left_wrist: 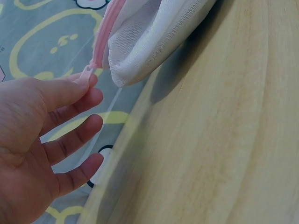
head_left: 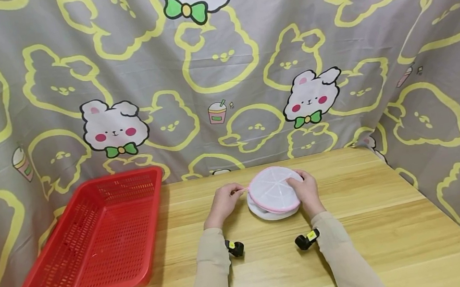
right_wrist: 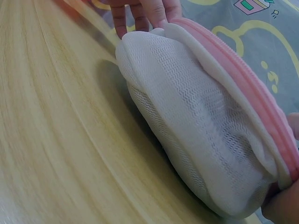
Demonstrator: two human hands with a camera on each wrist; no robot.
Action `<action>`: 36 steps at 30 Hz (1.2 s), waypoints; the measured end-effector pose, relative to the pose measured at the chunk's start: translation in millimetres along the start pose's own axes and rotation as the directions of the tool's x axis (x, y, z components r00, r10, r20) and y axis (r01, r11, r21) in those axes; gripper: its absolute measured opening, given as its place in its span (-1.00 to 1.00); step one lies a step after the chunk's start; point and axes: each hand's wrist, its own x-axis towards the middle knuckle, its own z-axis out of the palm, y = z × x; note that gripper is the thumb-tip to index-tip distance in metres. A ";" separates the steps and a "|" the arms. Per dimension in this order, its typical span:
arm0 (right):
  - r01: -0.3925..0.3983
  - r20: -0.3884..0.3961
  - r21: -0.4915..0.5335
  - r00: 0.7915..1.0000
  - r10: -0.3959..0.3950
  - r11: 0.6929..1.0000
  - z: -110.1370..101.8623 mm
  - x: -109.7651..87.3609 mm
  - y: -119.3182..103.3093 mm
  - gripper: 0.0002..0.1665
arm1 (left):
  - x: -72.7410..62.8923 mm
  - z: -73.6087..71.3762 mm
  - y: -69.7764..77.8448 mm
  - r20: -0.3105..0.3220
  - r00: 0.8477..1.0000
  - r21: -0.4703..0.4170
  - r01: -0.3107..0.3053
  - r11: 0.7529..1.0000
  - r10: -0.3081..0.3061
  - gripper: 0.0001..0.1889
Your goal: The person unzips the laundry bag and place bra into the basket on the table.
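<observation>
A round white mesh laundry bag [head_left: 274, 191] with a pink zipper [right_wrist: 247, 79] round its upper edge is held between both hands over the wooden table. My left hand [head_left: 224, 201] pinches the zipper pull [left_wrist: 85, 73] between thumb and index finger at the bag's left side, the other fingers spread apart in the left wrist view. At the right side my right hand [head_left: 307, 190] grips the bag's edge, thumb on the top panel and the other fingers behind it. The mesh side wall [right_wrist: 187, 116] sags in soft folds, and the bag's shadow falls on the wood.
A red plastic basket [head_left: 147, 232] with perforated walls stands on the left part of the table [head_left: 380, 220]. Patterned grey curtain [head_left: 249, 126] hangs along the back and both sides. Small black cameras [head_left: 236, 248] are strapped at both wrists.
</observation>
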 end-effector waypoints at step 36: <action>-0.007 -0.009 0.002 1.000 0.007 1.000 0.2 2.0 2.3 -0.44 | -1.4 -3.7 -0.2 0.061 0.997 -0.058 -0.050 0.997 0.053 -0.85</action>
